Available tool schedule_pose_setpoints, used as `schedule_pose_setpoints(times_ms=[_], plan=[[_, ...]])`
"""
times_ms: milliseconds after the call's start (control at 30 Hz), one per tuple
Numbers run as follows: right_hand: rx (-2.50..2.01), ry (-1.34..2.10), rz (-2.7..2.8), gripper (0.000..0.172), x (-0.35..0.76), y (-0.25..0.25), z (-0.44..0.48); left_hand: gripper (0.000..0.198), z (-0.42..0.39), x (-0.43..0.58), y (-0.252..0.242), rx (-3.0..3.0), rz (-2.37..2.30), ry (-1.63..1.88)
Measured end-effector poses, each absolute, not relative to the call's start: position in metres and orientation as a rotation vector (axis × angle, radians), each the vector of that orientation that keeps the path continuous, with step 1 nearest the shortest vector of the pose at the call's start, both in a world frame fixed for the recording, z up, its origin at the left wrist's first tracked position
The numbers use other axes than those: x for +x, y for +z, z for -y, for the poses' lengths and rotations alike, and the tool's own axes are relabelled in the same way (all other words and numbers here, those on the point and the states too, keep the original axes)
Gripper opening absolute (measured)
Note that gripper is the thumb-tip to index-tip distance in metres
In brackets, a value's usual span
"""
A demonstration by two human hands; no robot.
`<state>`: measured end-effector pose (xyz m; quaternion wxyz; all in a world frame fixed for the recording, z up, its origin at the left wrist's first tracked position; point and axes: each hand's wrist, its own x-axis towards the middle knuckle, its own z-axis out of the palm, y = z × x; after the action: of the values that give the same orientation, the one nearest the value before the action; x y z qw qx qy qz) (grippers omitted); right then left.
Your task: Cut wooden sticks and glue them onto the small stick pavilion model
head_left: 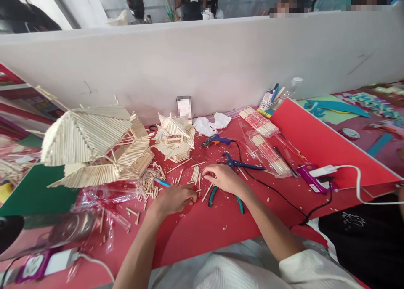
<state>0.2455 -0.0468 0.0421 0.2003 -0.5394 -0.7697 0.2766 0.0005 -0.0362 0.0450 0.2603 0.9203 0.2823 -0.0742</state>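
My left hand point(175, 197) rests on the red table point(202, 226) with its fingers curled beside a blue pen point(162, 182) and loose wooden sticks point(150, 184). My right hand point(222, 177) lies palm down, its fingers bent over a small bundle of sticks point(195, 174). Teal-handled pliers point(239, 203) stick out from under the right hand. A big stick-built house model point(94, 144) stands at the left, and a small one point(174, 137) behind the hands.
Blue cutters point(241, 164) and a glue gun point(217, 140) with a black cord lie behind my right hand. Bagged stick packs point(267, 148), a purple power strip point(312, 179), crumpled plastic wrap point(104, 196) and a white partition point(202, 62) surround the spot. Other people sit beyond the partition.
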Motion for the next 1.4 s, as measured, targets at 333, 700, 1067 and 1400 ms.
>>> schedule_pose_setpoints(times_ms=[333,700,1067,1400], plan=[[-1.526,0.782,2.06,0.014,0.259,0.042,0.051,0.025,0.031,-0.011,0.051,2.478,-0.838,-0.131],[-1.46,0.85,2.174,0.005,0.239,0.034,0.068,0.024,0.032,-0.002,0.044,2.487,-0.755,-0.173],[-1.531,0.571,2.459,0.006,0.21,0.03,0.086,0.016,0.017,-0.027,0.054,2.289,-0.939,0.049],[-1.587,0.594,2.244,0.006,0.233,0.043,0.063,0.024,0.002,-0.05,0.046,2.202,-1.359,0.326]])
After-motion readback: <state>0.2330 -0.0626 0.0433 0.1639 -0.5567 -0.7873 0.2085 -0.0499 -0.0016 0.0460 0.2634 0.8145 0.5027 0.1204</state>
